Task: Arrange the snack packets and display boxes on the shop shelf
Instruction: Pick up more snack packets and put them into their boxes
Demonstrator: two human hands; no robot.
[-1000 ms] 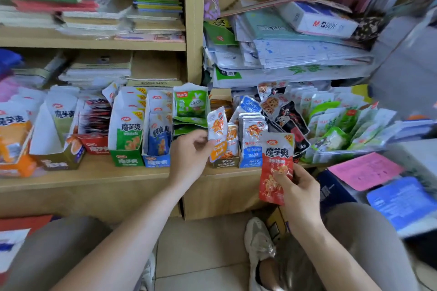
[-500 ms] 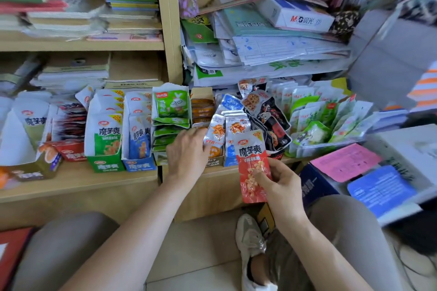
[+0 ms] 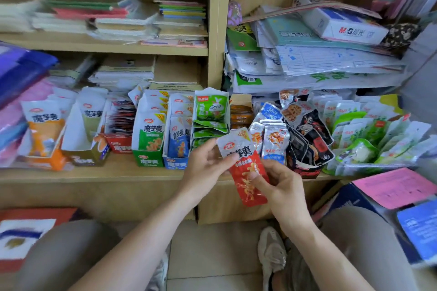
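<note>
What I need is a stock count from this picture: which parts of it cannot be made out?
All in the head view.
- Red packet: print partly covered by the left hand and right hand.
- Orange box: blurred, near the left edge.
- Green packets, right: blurred, print too small.
- Brown packets: count hidden by their tan box, print blurred.

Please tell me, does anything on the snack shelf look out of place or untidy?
Yes. The black snack packets lie in a loose, tilted heap at the shelf edge, unlike the upright ones in the green display box. One red packet is off the shelf, held between left hand and right hand.
</note>
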